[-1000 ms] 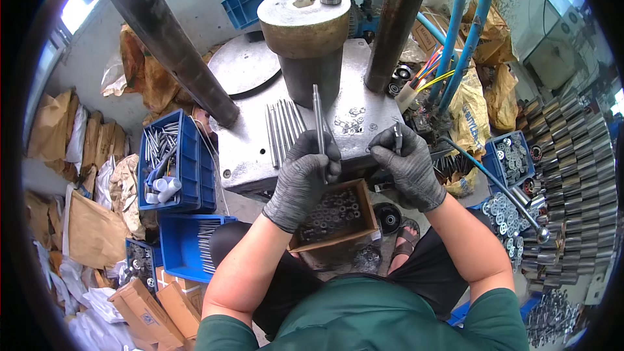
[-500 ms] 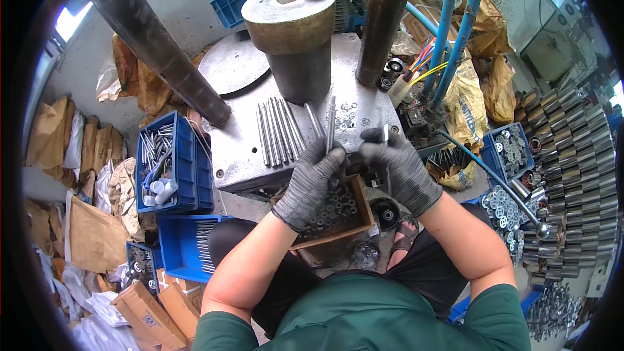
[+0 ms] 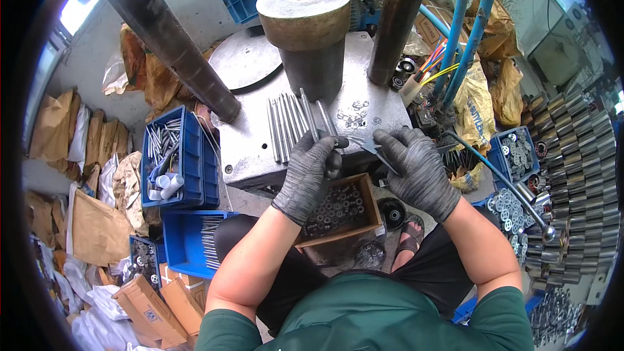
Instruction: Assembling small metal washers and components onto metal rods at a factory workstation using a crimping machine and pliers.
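Note:
My left hand (image 3: 304, 172), in a grey glove, is closed round a metal shaft (image 3: 309, 114) that points up and away from me. In my gloved right hand (image 3: 416, 170) is a pair of pliers (image 3: 368, 145), its jaws pointing left and reaching the shaft's near end beside my left fingers. Whether the jaws grip a ring is too small to tell. Another shaft (image 3: 326, 117) lies just beyond, on the metal table (image 3: 250, 156). A row of similar shafts (image 3: 279, 127) lies to its left, and small retaining rings (image 3: 354, 115) are scattered to its right.
A thick press column (image 3: 312, 58) rises behind, between two dark posts (image 3: 172, 42). Below my hands stands a box (image 3: 341, 234) of small round parts. Blue crates (image 3: 195, 175) stand at left; stacked metal cylinders (image 3: 572, 182) and a lever with a ball end (image 3: 548, 232) are at right.
The shaft in my left hand has tilted to the left. My right hand has turned the pliers from upright to pointing left, bringing their jaws to my left fingers. The whole view has shifted slightly.

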The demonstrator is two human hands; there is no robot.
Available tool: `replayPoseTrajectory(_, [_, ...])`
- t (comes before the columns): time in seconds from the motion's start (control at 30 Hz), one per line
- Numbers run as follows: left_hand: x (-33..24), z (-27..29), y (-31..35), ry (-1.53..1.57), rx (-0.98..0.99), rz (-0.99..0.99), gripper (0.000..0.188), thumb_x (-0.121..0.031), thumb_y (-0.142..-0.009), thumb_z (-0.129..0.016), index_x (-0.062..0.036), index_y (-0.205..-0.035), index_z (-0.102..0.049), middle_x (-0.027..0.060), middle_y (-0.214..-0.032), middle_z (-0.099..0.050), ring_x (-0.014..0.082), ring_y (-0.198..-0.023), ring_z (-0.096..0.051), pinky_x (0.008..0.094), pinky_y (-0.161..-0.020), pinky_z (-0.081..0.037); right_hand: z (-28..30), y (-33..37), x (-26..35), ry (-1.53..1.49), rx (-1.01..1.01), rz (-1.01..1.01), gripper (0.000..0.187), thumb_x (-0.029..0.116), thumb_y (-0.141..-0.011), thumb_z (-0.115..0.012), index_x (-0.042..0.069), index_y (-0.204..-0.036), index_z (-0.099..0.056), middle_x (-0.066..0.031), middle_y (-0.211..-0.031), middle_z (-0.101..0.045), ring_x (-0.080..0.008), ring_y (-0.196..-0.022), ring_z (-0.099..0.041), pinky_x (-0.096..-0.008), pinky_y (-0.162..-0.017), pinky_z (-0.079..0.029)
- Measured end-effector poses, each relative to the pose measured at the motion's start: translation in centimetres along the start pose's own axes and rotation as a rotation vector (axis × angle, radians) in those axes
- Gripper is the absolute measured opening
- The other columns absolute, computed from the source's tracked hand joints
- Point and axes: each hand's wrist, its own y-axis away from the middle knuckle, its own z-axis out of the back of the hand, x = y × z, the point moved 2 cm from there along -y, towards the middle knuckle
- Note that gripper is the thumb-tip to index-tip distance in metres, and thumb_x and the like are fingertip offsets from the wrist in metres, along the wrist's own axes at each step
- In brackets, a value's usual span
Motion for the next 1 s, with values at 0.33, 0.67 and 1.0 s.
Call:
replayPoseTrajectory(0.33, [0.0, -0.1, 0.3, 0.063, -0.002, 0.014, 0.005, -0.010, -0.099, -0.060, -0.0067, -0.098, -0.056, 0.0035, -0.071, -0.056, 0.0108, -0.059, -0.054, 0.0211, -0.047, -0.043, -0.3, -0.4, 0.7, 0.007, -0.029, 0.026, 0.054, -0.003, -0.068, -0.065, 0.007, -0.120, -0.066, -0.0153, -0.099, -0.064, -0.0390, -0.090, -0.061, -0.0482, -0.078, -0.051])
replayPoseTrajectory(0.67, [-0.1, -0.4, 0.5, 0.103, -0.045, 0.027, 0.005, -0.009, -0.099, -0.060, -0.0081, -0.097, -0.055, 0.0023, -0.074, -0.055, 0.0104, -0.060, -0.054, 0.0210, -0.047, -0.043, -0.6, -0.5, 0.7, 0.132, -0.020, 0.074, 0.050, 0.007, -0.072, -0.071, 0.009, -0.121, -0.067, -0.0137, -0.097, -0.064, -0.0360, -0.089, -0.062, -0.0474, -0.075, -0.051])
replayPoseTrajectory(1.0, [-1.6, -0.3, 1.3, -0.175, 0.079, -0.154, 0.033, -0.012, -0.103, -0.054, -0.0036, -0.135, -0.057, 0.0082, -0.092, -0.071, 0.0094, -0.066, -0.063, 0.0203, -0.055, -0.049, -0.3, 0.3, -1.7, -0.486, -0.060, -0.239, 0.045, 0.005, -0.085, -0.064, 0.001, -0.131, -0.061, -0.0175, -0.102, -0.067, -0.0299, -0.090, -0.069, -0.0361, -0.080, -0.055])
